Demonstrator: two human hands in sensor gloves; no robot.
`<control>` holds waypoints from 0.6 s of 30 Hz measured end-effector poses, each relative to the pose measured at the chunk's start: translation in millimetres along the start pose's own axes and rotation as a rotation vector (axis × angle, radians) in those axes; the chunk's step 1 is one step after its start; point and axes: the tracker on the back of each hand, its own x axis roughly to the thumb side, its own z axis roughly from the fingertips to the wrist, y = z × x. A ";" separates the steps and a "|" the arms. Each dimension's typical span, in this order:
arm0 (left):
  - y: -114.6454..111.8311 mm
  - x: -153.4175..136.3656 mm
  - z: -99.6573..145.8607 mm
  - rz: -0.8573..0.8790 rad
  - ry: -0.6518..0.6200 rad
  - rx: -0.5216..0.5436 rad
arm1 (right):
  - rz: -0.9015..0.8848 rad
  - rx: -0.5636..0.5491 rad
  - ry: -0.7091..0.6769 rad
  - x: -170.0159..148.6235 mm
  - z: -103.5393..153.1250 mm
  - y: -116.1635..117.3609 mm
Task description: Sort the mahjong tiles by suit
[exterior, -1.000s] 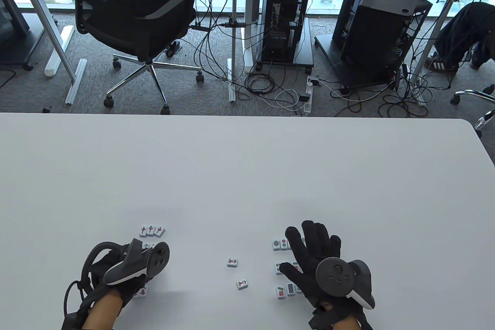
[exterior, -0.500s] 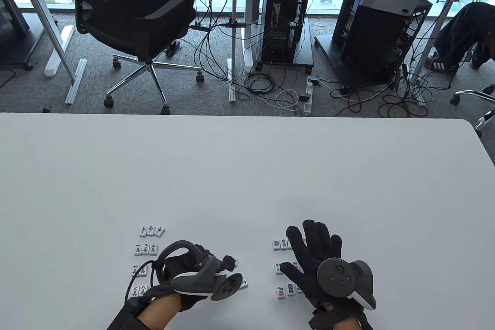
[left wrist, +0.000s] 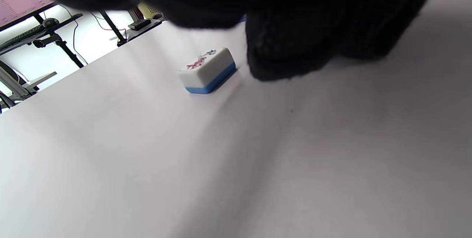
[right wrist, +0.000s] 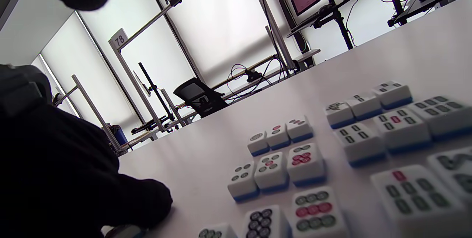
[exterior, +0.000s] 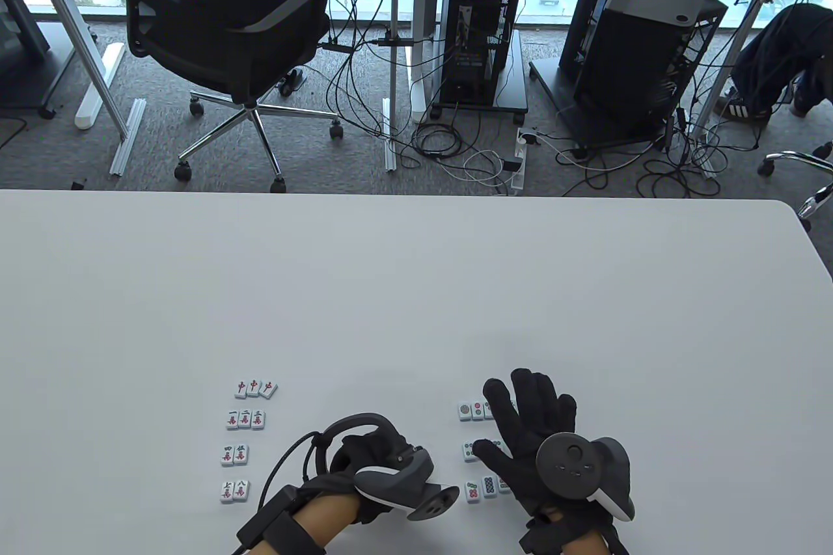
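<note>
Left hand [exterior: 364, 473], fingers hidden under its tracker, grip not discernible, hovers just beside a loose character tile [left wrist: 207, 69]; right hand [exterior: 527, 434] rests flat, fingers spread, over the sorted dot tiles [right wrist: 271, 170]; a careless sweep might scatter those rows; character rows [exterior: 245, 418] lie left on the table [exterior: 416, 295].

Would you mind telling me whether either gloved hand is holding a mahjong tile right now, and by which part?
The right hand rests flat over its tiles, gripping none. Whether the left hand holds anything cannot be told; one white, blue-backed mahjong tile lies free beside its fingertips.

White table [exterior: 416, 295]; mahjong tiles [exterior: 244, 419] lie face-up in small rows.
</note>
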 end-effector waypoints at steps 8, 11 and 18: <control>0.7 -21.9 20.8 0.090 0.077 0.047 | 0.006 0.001 0.000 -0.4 0.1 0.0; 2.6 -50.3 41.2 0.141 0.165 0.044 | 0.006 0.005 0.000 -0.7 -0.1 0.6; -25.1 -113.9 97.6 0.245 0.404 -0.061 | 0.014 0.008 0.002 -0.4 -0.2 1.1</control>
